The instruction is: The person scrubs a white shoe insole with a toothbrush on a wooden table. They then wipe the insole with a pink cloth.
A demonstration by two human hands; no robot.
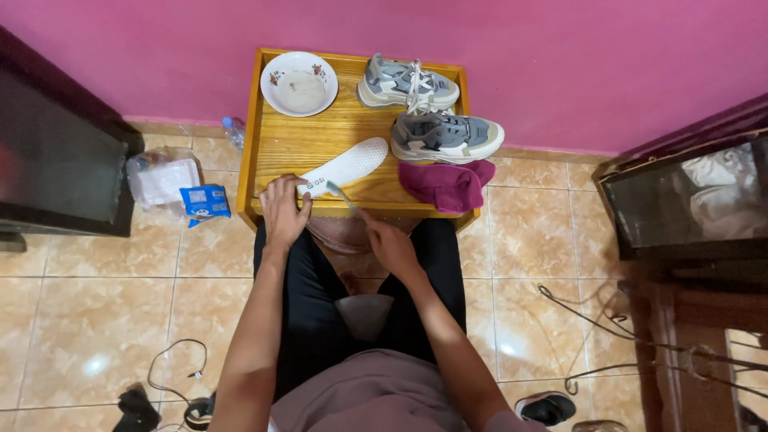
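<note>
**Insole pinned at the table edge, brush on its heel**

My left hand (284,212) lies curled over the heel end of the white insole (346,166), fingers bent down on it and pressing it flat to the small wooden table (298,138). My right hand (390,244) is closed around the handle of a slim brush (342,194), a toothbrush by the look of it, whose head touches the insole just beside my left fingers. The insole lies slantwise near the table's front edge, toe end pointing toward the far shoes.

I judge it light, thin and bendy, likely to slide or curl under the bristles, so holding it down at the heel while working close to that grip seems sound; taking it by the toe would let it flap.

Beyond it stand two grey and cream sneakers (445,136), one behind the other at the table's right side, with a magenta cloth (446,185) in front of them at the corner. A white bowl (299,83) with a flowered rim sits at the far left corner, holding something pale.

On the tiled floor to the left lies a small blue packet (204,202) with white print, rectangular and crumpled, next to a clear plastic bag (162,178).
</note>
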